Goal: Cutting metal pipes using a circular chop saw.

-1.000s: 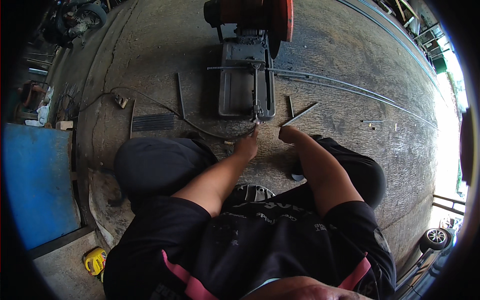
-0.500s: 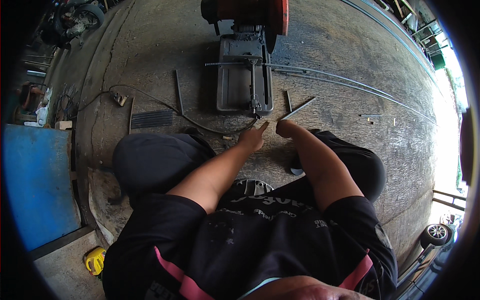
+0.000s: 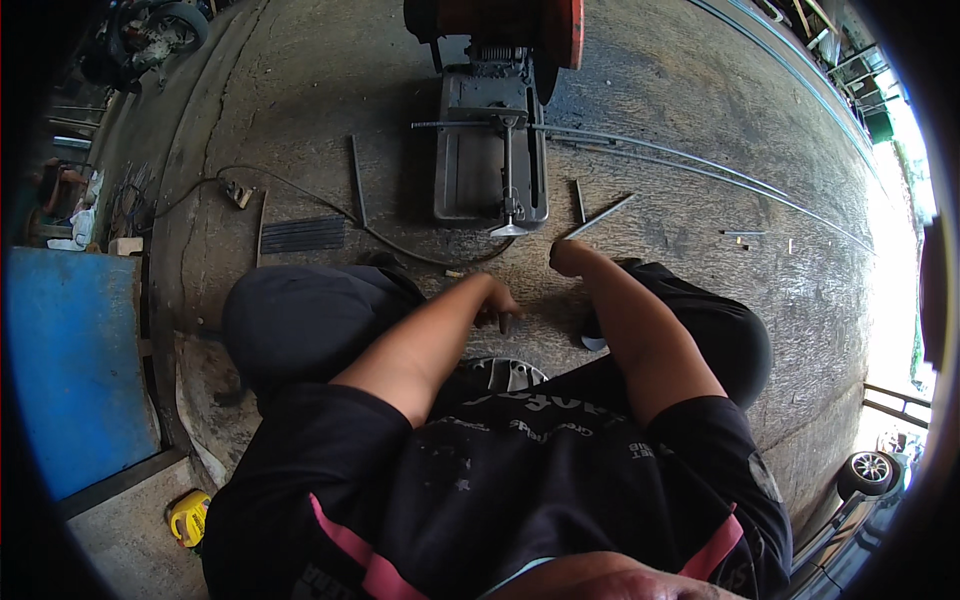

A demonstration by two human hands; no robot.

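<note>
My left hand (image 3: pixel 497 299) hangs low between my knees with its fingers bent down and apart, and I see nothing in it. My right hand (image 3: pixel 568 258) is curled near the lower end of a short metal rod (image 3: pixel 604 214); whether it grips that rod is hidden. Ahead of both hands stands a cut-off saw (image 3: pixel 490 150) with an orange-red guard. Its vise screw (image 3: pixel 508 165) ends in a pale, flared handle (image 3: pixel 507 230), which neither hand touches. A long thin metal rod (image 3: pixel 680 149) lies across the saw's base at the vise.
Dark cut strips (image 3: pixel 303 235) lie side by side on the left. A cable (image 3: pixel 400 248) curves over the floor near my left knee. Another short rod (image 3: pixel 358 180) and small offcuts (image 3: pixel 745 238) lie about. A blue panel (image 3: pixel 80 370) and a yellow tape measure (image 3: pixel 189 518) are at far left.
My left hand has drawn back from the vise handle toward me, its pointing finger now bent down. The handle has turned and shows its pale, wide side. My right hand has barely moved.
</note>
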